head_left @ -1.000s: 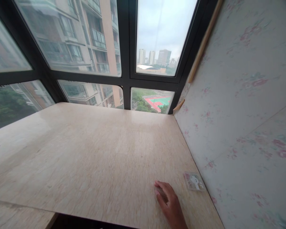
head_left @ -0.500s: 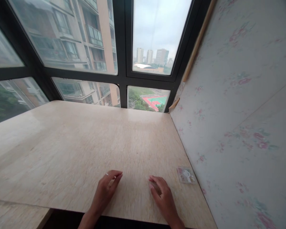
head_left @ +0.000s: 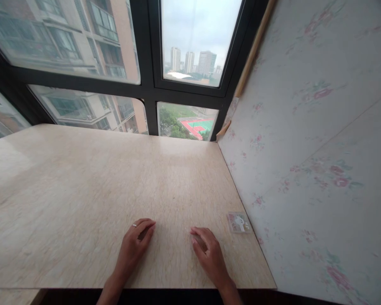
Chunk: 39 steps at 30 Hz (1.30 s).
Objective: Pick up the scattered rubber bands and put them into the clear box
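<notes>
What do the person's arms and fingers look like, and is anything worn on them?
Left arm and right arm show no sleeve, watch or bracelet. The left fingers carry one slim, silvery ring; the right fingers show none. No gloves.

Wide passage over tabletop (head_left: 108, 182) ahead of left hand (head_left: 133, 241) and right hand (head_left: 211, 252), more room leftward; gap between hands, broad enough for another hand; small transparent case (head_left: 239, 222) just beyond right hand, to its right, near flowered wall (head_left: 305, 178), narrows lane there; wall bars right side; black window frame (head_left: 150, 84) bars far edge
</notes>
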Each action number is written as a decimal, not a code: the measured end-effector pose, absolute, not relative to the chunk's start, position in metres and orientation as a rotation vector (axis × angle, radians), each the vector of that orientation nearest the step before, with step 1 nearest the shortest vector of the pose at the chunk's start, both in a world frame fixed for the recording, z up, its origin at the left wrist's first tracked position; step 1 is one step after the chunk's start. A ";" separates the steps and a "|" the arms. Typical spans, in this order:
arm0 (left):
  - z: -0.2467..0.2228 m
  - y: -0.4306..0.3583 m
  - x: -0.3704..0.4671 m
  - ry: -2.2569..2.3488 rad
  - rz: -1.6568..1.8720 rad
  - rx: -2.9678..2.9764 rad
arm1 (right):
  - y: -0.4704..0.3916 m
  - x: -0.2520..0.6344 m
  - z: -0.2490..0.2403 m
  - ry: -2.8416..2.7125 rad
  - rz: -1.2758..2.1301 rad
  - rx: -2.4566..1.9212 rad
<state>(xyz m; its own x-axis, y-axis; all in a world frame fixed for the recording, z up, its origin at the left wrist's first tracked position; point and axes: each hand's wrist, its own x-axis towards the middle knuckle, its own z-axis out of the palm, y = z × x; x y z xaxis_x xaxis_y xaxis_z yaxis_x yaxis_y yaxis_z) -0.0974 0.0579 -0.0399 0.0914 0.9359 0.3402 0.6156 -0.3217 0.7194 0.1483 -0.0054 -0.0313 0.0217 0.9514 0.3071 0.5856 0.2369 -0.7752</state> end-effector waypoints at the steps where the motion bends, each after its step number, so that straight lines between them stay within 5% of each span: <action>1: -0.039 0.058 -0.097 1.522 1.098 1.975 | -0.006 0.149 -0.032 -1.667 0.556 -1.451; 27: -0.040 0.059 -0.097 1.472 1.078 1.888 | -0.008 0.147 -0.038 -1.690 0.570 -1.526; 39: -0.041 0.058 -0.096 1.460 1.119 1.883 | -0.023 0.040 -0.005 -2.080 0.715 -1.205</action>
<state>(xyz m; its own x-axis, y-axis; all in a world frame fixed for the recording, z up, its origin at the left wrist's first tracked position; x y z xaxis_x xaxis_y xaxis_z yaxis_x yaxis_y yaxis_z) -0.0960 0.0578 -0.0405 0.0851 0.9504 0.2993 0.5361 -0.2968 0.7903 0.0399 -0.0235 -0.0049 -0.3891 0.8884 0.2435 0.5510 0.4363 -0.7113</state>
